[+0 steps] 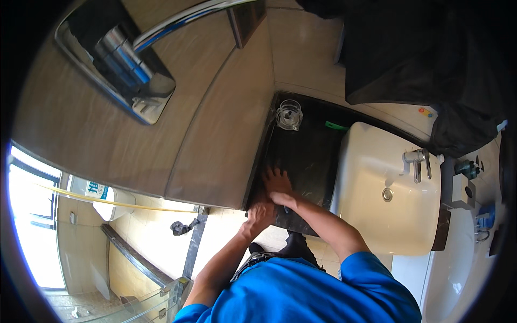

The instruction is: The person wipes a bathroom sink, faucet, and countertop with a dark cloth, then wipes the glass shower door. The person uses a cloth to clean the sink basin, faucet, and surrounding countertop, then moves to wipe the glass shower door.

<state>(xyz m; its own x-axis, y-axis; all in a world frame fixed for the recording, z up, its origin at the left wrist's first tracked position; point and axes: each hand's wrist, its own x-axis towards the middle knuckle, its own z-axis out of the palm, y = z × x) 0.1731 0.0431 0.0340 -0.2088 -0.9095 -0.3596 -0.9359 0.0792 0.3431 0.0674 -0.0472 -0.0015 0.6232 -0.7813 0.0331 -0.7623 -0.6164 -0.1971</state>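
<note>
My right hand [278, 184] rests on the black countertop [307, 156], near its left front corner, with its fingers stretched out and apart. Just in front of it, my left hand [262, 213] is at the counter's front edge by the wall, touching or almost touching the right hand. The left fingers are partly hidden behind the right hand, so I cannot make out whether they hold anything. A clear round glass dish [289, 114] stands at the counter's far left corner. A small flat green item [336, 126] lies beside the washbasin.
A white washbasin [371, 215] with a chrome tap [417, 159] fills the counter's right side. Dark cloth [398, 59] hangs at the far right. A chrome fixture [124, 59] juts from the left wall. A yellow cord [124, 203] crosses above the floor, near a crumpled black item [183, 227].
</note>
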